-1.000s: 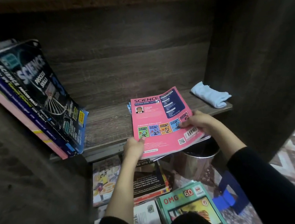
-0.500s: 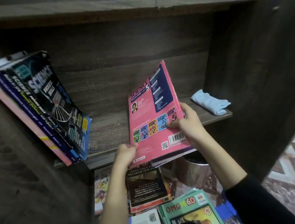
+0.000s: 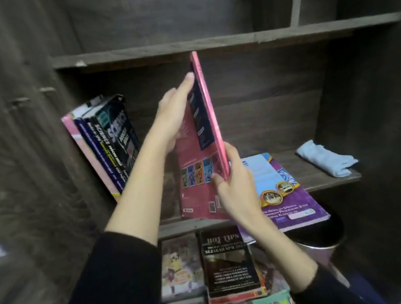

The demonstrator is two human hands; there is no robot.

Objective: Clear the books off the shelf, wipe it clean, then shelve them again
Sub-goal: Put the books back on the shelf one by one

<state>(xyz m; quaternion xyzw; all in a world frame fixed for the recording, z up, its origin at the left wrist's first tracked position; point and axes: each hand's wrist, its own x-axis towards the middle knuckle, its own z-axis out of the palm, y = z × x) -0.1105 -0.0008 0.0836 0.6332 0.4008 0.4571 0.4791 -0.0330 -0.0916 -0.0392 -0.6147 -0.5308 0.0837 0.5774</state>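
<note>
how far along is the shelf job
Looks done: wiping, as the cloth lies aside and leaning books are back on the shelf. In hand: left hand and right hand stand the pink book upright. Left: the purple book lying flat and the pile below.

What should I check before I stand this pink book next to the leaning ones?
1. Grip on pink book: ok, right hand pinches its spine, left hand presses flat on the cover.
2. Book upright: ok.
3. Space on shelf beside leaning books: cannot tell, left forearm hides it.
4. Purple book: not ok, it overhangs the shelf edge.
5. Cloth: ok, lying far right.
</note>
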